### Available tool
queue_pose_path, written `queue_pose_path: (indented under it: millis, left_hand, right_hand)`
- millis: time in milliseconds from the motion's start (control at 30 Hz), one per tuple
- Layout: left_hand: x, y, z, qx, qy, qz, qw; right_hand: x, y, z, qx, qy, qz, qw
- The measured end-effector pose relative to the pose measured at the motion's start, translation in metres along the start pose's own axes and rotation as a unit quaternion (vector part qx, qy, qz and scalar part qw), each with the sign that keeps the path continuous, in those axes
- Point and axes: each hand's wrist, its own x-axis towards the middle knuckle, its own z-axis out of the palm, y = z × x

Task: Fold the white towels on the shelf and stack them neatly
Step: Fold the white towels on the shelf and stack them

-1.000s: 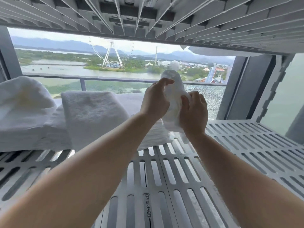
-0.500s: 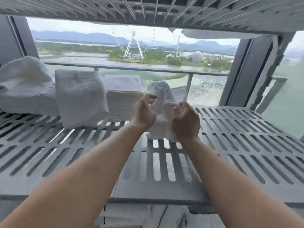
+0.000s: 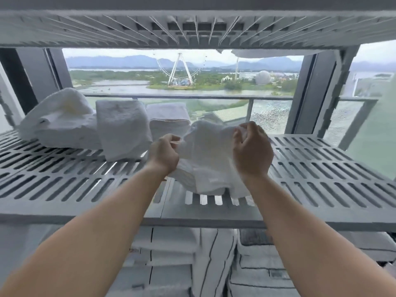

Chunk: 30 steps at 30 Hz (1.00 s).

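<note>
fingers of left hand (image 3: 164,156) and right hand (image 3: 251,153) pinch the top edge of the crumpled white towel (image 3: 207,161).

White towel (image 3: 209,155): soft nubby terry cloth, matt. Shelf (image 3: 64,179): grey slotted plastic, smooth, matt.

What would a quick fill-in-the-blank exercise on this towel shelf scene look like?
1. The person's left grip and right grip hold a crumpled towel over the slotted ____.
2. The folded towels stand to the ____ of both grips.
3. Every towel on it is ____ in colour.
Missing words: shelf; left; white.
</note>
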Motion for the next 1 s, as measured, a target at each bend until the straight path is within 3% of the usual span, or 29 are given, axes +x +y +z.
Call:
queue_pose_path:
  millis: [133, 333, 433, 500, 767, 867, 1000]
  left_hand:
    - [-0.020, -0.036, -0.032, 0.057, 0.024, -0.032, 0.998]
    - [-0.046, -0.054, -0.040, 0.093, -0.041, -0.035, 0.994]
    - [-0.054, -0.052, -0.041, 0.094, -0.072, 0.000, 0.993]
    - [-0.054, -0.052, -0.042, 0.107, -0.079, 0.017, 0.991]
    - [-0.003, -0.088, -0.063, 0.148, 0.053, 0.093, 0.983]
    - [0.026, -0.113, -0.075, 0.198, 0.076, 0.114, 0.971]
    - [0.068, -0.141, -0.096, 0.230, 0.092, 0.078, 0.966]
  right_hand:
    - [-0.012, -0.010, -0.017, -0.015, 0.008, 0.020, 1.000]
    - [-0.065, -0.028, -0.018, -0.143, -0.079, -0.027, 0.986]
    - [-0.074, -0.044, -0.015, -0.225, -0.189, -0.036, 0.955]
    - [-0.074, -0.056, -0.012, -0.268, -0.261, 0.007, 0.927]
    - [-0.048, -0.115, 0.050, -0.160, -0.183, -0.057, 0.968]
    - [-0.029, -0.142, 0.097, -0.110, -0.188, -0.078, 0.973]
    - [-0.007, -0.174, 0.159, -0.060, -0.222, -0.105, 0.968]
